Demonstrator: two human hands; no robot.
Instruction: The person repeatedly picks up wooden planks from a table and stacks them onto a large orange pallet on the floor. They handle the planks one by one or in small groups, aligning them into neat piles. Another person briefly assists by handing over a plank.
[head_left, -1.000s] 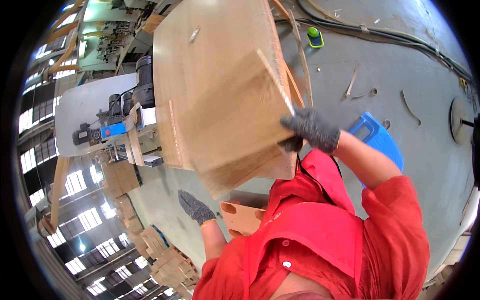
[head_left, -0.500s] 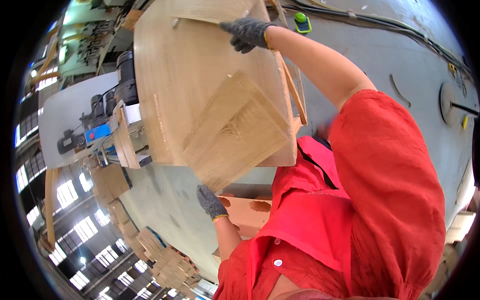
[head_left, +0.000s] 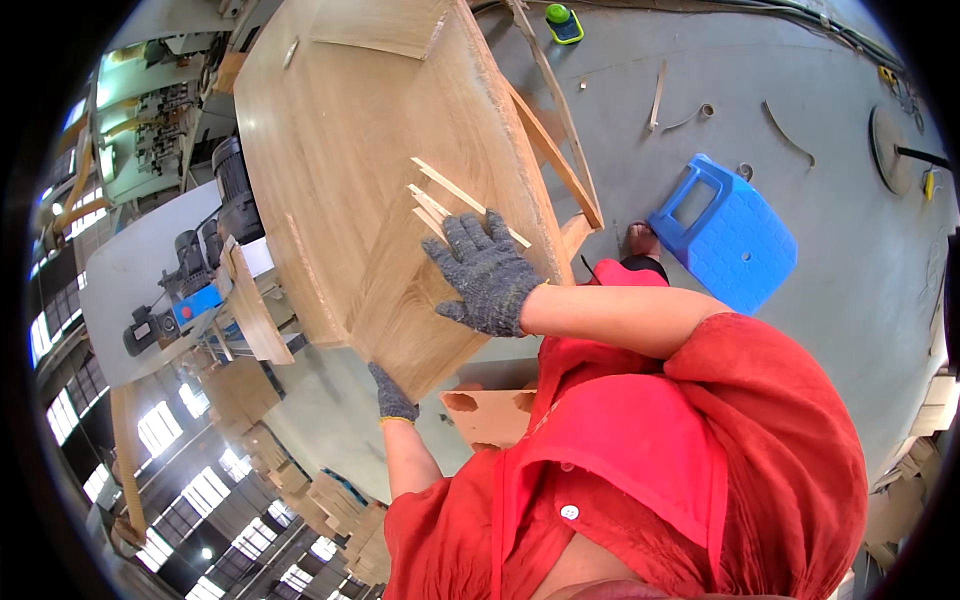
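Observation:
A rectangular wood-grain panel (head_left: 410, 335) lies at a slant on a large wood-grain tabletop board (head_left: 350, 130), its near corner jutting past the edge. At that corner my left hand (head_left: 393, 393), in a grey knit glove, grips the panel's edge; its fingers are partly hidden. My right hand (head_left: 484, 275), gloved alike, lies palm down over the panel's right part with its fingers spread. Several thin pale wood strips (head_left: 432, 205) stick out beyond its fingertips, and one passes by them to the right. Whatever lies under the palm is hidden.
Another panel (head_left: 375, 25) lies at the board's far end. To the right, a blue plastic stool (head_left: 735, 235) stands on the floor near curled offcut strips (head_left: 690, 117). Machine motors (head_left: 190, 260) are at the left. A holed orange-brown block (head_left: 487, 415) sits below the board.
My right hand has come from the board's far end back to the near panel, and thin strips now show at its fingers. The view has shifted, bringing the blue stool into sight.

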